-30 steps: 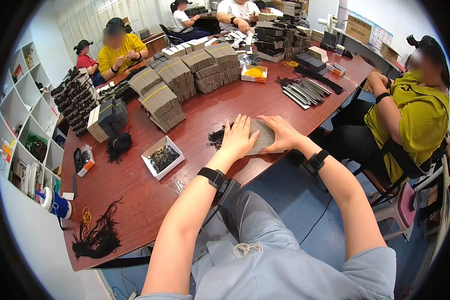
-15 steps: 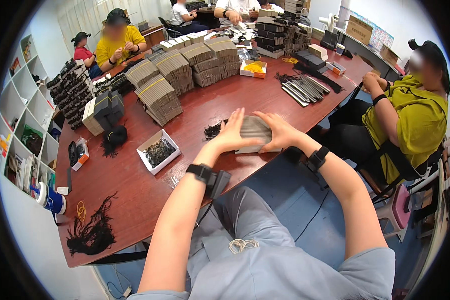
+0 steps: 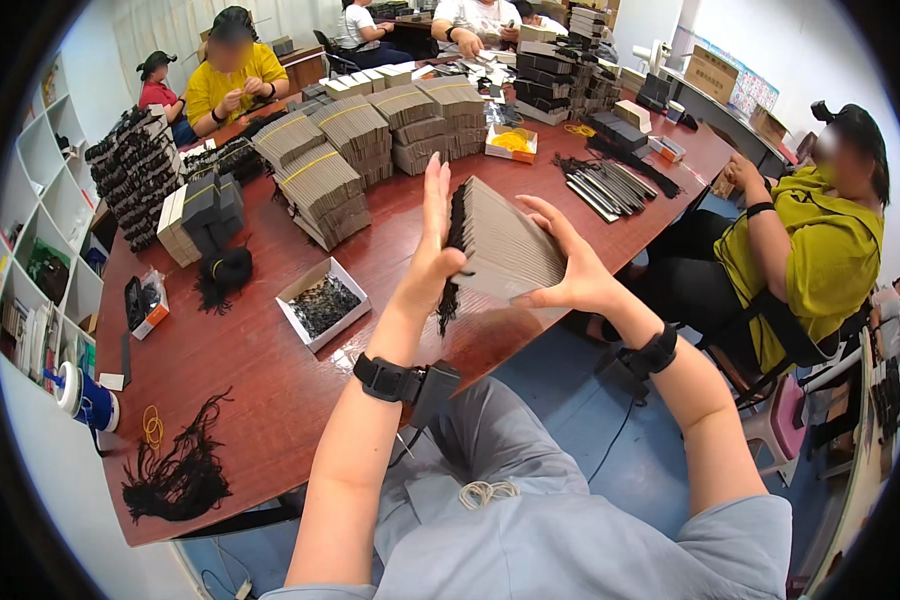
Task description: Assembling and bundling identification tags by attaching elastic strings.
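A thick stack of grey cards (image 3: pixel 515 250) is raised and tilted above the table's near edge, with black cords (image 3: pixel 456 232) bunched along its left end. My right hand (image 3: pixel 575 255) grips the stack's right side, thumb on the near face and fingers at the far edge. Against the corded end lies my left hand (image 3: pixel 432 250), its fingers stretched upward and its thumb touching the near corner. Left of my hands, a white box (image 3: pixel 322 305) contains small dark pieces.
Banded piles of grey cards (image 3: pixel 320 185) stand on the red table (image 3: pixel 270 390). Loose black cords (image 3: pixel 180 475) lie near left, by a blue cup (image 3: pixel 88 400). Flat strips (image 3: pixel 615 188) lie far right. A person in yellow-green (image 3: pixel 800 235) sits at right; others sit across.
The stack has been lifted from the table edge and tilted, bringing its corded end into view. My left hand has turned upright against that end; my right hand keeps its grip.
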The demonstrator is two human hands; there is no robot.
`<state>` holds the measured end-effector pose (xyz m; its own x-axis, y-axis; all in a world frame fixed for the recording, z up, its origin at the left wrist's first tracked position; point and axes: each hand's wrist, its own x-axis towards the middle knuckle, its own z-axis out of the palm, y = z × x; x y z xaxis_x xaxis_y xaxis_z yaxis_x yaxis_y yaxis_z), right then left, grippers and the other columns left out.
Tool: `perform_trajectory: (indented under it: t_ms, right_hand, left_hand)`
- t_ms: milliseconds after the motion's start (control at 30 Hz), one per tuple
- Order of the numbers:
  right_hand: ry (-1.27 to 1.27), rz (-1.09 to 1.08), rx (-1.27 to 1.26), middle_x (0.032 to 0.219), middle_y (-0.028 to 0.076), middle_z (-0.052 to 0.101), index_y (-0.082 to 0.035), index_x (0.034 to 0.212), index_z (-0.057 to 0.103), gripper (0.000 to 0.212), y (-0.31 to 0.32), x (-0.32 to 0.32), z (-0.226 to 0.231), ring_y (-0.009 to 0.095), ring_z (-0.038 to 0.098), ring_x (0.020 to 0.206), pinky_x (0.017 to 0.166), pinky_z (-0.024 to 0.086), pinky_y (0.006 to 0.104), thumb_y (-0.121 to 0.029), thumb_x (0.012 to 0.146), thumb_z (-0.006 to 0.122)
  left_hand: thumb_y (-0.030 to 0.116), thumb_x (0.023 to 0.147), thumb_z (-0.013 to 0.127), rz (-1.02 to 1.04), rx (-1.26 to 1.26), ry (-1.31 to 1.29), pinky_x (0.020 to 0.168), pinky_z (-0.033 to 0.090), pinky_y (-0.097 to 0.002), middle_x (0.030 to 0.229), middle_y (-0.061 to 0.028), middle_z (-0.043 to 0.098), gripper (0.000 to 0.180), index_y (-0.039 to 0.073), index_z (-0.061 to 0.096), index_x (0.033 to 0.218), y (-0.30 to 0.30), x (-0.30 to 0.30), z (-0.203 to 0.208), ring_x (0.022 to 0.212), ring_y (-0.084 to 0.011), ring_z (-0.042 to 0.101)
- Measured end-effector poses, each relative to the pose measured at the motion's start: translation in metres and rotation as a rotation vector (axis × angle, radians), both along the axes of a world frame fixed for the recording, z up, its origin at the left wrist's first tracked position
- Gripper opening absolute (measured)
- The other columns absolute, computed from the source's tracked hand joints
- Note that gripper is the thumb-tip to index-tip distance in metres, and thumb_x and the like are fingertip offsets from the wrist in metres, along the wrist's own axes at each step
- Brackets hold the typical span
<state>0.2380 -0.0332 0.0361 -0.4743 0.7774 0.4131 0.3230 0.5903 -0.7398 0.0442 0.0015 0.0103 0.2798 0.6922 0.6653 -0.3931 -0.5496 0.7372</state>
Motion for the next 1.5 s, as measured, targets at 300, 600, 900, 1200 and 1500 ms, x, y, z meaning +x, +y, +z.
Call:
perform_trajectory:
  t_ms: [300, 600, 900, 1200, 1500]
  right_hand:
    - [0.469, 0.233, -0.290, 0.122, 0.012, 0.037, -0.012, 0.137, 0.011, 0.110, 0.013, -0.022, -0.026, 0.023, 0.036, 0.117, 0.099, 0.023, 0.0323, -0.021, 0.050, 0.078]
    - [0.555, 0.309, -0.462, 0.137, 0.013, 0.023, -0.015, 0.139, -0.004, 0.117, 0.035, -0.039, -0.052, 0.024, 0.023, 0.128, 0.103, 0.021, 0.0334, -0.007, 0.050, 0.072]
    - [0.318, 0.277, -0.389, 0.136, 0.014, 0.024, -0.010, 0.138, 0.005, 0.119, 0.044, -0.015, -0.053, 0.021, 0.028, 0.125, 0.103, 0.022, 0.0367, -0.010, 0.045, 0.081]
    - [-0.253, 0.214, 0.030, 0.129, 0.017, 0.034, -0.004, 0.134, 0.019, 0.108, 0.040, 0.020, -0.034, 0.028, 0.035, 0.120, 0.100, 0.029, 0.0359, -0.020, 0.045, 0.078]
    - [-0.235, 0.078, 0.095, 0.126, 0.017, 0.036, -0.003, 0.130, 0.025, 0.099, 0.024, 0.029, -0.032, 0.030, 0.037, 0.117, 0.099, 0.031, 0.0367, -0.019, 0.047, 0.077]
  left_hand:
    - [0.027, 0.045, 0.086, 0.110, 0.052, 0.184, 0.101, 0.026, -0.0375, 0.137, -0.0201, 0.015, 0.140, 0.012, -0.022, 0.133, -0.008, 0.001, 0.010, 0.125, -0.0281, 0.025]
    - [0.025, 0.045, 0.082, 0.215, -0.134, 0.291, 0.103, 0.022, -0.0410, 0.137, -0.0217, 0.012, 0.135, 0.009, -0.018, 0.134, 0.004, 0.001, -0.031, 0.127, -0.0357, 0.019]
    - [0.034, 0.063, 0.073, -0.036, -0.221, 0.099, 0.102, 0.023, -0.0342, 0.130, -0.0136, 0.031, 0.116, 0.004, -0.013, 0.135, 0.005, -0.004, -0.027, 0.119, -0.0244, 0.034]
    - [0.019, 0.089, 0.047, 0.162, -0.288, 0.064, 0.082, 0.036, -0.0230, 0.089, 0.0016, 0.053, 0.026, 0.001, 0.059, 0.105, 0.014, -0.012, -0.029, 0.089, -0.0087, 0.048]
    - [0.005, 0.078, 0.061, 0.351, -0.176, 0.249, 0.060, 0.036, -0.0188, 0.074, 0.0016, 0.052, 0.012, 0.000, 0.066, 0.087, 0.007, -0.015, -0.029, 0.069, -0.0060, 0.046]
